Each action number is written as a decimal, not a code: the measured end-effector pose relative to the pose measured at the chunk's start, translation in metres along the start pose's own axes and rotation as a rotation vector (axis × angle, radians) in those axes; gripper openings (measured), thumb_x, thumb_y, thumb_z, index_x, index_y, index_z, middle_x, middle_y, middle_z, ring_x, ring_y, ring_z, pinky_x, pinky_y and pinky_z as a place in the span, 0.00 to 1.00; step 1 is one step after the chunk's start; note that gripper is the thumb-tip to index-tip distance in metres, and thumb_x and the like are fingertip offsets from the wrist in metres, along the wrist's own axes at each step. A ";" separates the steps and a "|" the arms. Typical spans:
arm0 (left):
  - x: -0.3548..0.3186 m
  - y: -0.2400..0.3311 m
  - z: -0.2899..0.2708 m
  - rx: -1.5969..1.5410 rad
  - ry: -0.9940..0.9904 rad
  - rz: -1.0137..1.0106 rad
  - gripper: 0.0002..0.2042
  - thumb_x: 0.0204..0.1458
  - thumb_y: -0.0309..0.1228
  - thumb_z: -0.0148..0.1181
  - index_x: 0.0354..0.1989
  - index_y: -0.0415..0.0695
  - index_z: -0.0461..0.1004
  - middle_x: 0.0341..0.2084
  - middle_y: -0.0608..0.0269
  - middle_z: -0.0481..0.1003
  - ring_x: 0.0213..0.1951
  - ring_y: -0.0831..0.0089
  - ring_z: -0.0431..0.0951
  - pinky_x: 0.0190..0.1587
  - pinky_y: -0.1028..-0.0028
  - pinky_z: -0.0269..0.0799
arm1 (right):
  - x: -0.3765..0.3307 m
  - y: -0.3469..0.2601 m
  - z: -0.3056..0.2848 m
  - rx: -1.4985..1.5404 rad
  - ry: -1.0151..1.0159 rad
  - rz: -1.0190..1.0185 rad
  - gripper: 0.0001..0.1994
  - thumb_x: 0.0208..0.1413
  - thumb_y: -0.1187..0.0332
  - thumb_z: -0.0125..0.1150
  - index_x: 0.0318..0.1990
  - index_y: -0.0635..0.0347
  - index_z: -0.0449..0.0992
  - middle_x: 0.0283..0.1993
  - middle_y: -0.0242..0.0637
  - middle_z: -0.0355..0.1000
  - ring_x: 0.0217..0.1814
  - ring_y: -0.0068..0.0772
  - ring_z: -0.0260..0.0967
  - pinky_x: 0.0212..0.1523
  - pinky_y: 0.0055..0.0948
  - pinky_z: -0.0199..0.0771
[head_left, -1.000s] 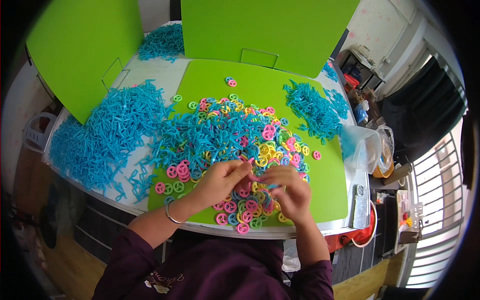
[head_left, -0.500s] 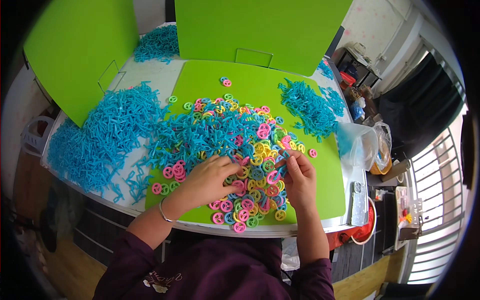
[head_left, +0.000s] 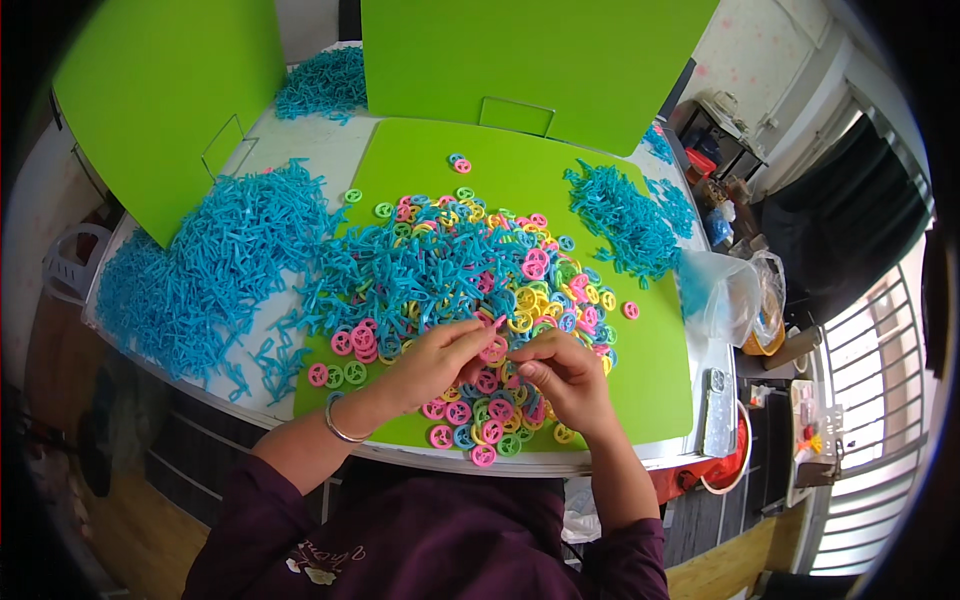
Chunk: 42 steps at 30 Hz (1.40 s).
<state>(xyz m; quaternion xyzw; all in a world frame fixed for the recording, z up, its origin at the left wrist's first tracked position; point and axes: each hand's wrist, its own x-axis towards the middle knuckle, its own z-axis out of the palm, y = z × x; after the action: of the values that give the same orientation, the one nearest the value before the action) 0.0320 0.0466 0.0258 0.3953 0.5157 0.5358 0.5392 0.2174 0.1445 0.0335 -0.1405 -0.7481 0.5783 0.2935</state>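
My left hand [head_left: 440, 365], with a metal bangle at the wrist, pinches a small pink plastic wheel [head_left: 493, 349] over the middle of the mat. Close by on its right, my right hand [head_left: 568, 382] has thumb and forefinger pressed together at the wheel's edge; what they hold is too small to make out. Beneath both hands spreads a heap of pink, yellow, green and blue spoked wheels [head_left: 487, 431]. Blue forked plastic pieces [head_left: 400, 275] cover the heap's far left part.
A large pile of blue pieces [head_left: 225, 270] lies left, a smaller pile [head_left: 625, 225] right, both partly on the green mat [head_left: 640, 380]. Green boards [head_left: 530, 60] stand behind and left. A phone [head_left: 718, 415] and a clear plastic bag [head_left: 718, 290] sit along the right edge.
My right hand has moved left and nearer to me, coming close to my left hand. My left hand has shifted slightly right and now has a pink wheel raised at its fingertips.
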 end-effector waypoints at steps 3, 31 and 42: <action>-0.004 0.000 0.010 0.050 -0.010 -0.021 0.13 0.64 0.38 0.45 0.40 0.42 0.73 0.17 0.73 0.67 0.19 0.87 0.63 0.21 0.83 0.56 | 0.000 0.002 0.003 -0.116 0.007 -0.075 0.07 0.53 0.77 0.62 0.40 0.65 0.78 0.36 0.36 0.75 0.37 0.26 0.72 0.38 0.24 0.71; -0.015 -0.003 0.031 0.399 0.270 0.380 0.12 0.62 0.33 0.48 0.29 0.38 0.64 0.15 0.53 0.64 0.18 0.57 0.67 0.21 0.64 0.56 | -0.003 -0.010 0.029 0.239 0.405 0.243 0.05 0.54 0.76 0.63 0.36 0.68 0.79 0.34 0.36 0.77 0.35 0.19 0.72 0.38 0.19 0.72; -0.004 0.003 0.006 0.770 0.179 0.721 0.15 0.60 0.40 0.52 0.30 0.40 0.70 0.23 0.57 0.70 0.24 0.59 0.72 0.26 0.64 0.65 | -0.001 -0.002 0.019 0.363 0.298 0.190 0.06 0.56 0.77 0.60 0.39 0.70 0.78 0.39 0.42 0.77 0.38 0.26 0.74 0.42 0.25 0.75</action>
<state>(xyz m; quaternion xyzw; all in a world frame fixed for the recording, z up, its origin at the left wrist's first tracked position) 0.0375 0.0438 0.0297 0.6693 0.5505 0.4906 0.0909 0.2073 0.1286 0.0325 -0.2389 -0.5641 0.7010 0.3651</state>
